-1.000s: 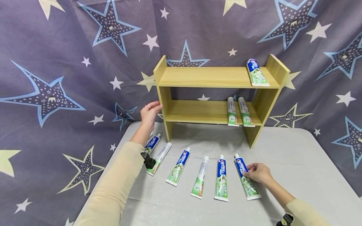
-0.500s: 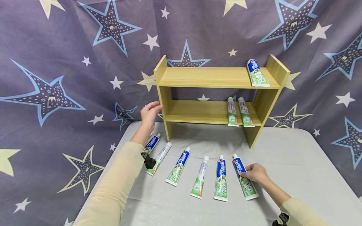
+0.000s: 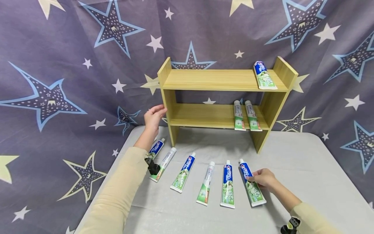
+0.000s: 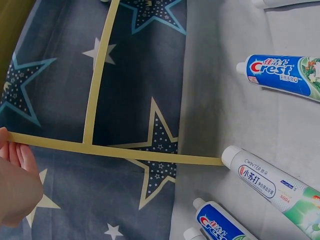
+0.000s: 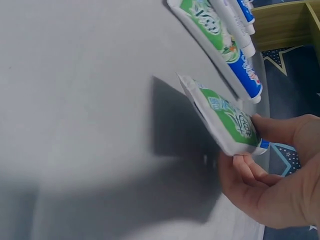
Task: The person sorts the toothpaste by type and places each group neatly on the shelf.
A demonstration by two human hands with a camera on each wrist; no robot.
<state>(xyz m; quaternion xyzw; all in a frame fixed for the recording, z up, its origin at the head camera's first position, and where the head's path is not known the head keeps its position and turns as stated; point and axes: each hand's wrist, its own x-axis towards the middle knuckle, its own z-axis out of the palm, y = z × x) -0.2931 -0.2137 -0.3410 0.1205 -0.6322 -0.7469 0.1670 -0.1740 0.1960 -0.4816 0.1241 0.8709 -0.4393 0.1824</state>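
My right hand (image 3: pixel 264 178) pinches a blue and green Crest toothpaste tube (image 3: pixel 253 190) between thumb and fingers. The right wrist view shows this tube (image 5: pixel 227 117) tilted, its flat end off the table and casting a shadow. My left hand (image 3: pixel 155 117) touches the outer left edge of a two-tier wooden shelf (image 3: pixel 210 79) with loosely bent fingertips. Left of the held tube, another Crest tube (image 3: pixel 228 185) and a white and green tube (image 3: pixel 206 184) lie on the table, with several more towards my left arm.
On the shelf's upper board lies one Crest tube (image 3: pixel 264 76), at the right end. Two white and green tubes, including the left one (image 3: pixel 239 116), lie on the lower board. A star-patterned curtain (image 3: pixel 73 97) hangs behind the grey-covered table (image 3: pixel 306 175).
The right hand has shifted slightly left with the Crest tube, whose flat end has moved left and risen a little. The left hand stays at the shelf edge.
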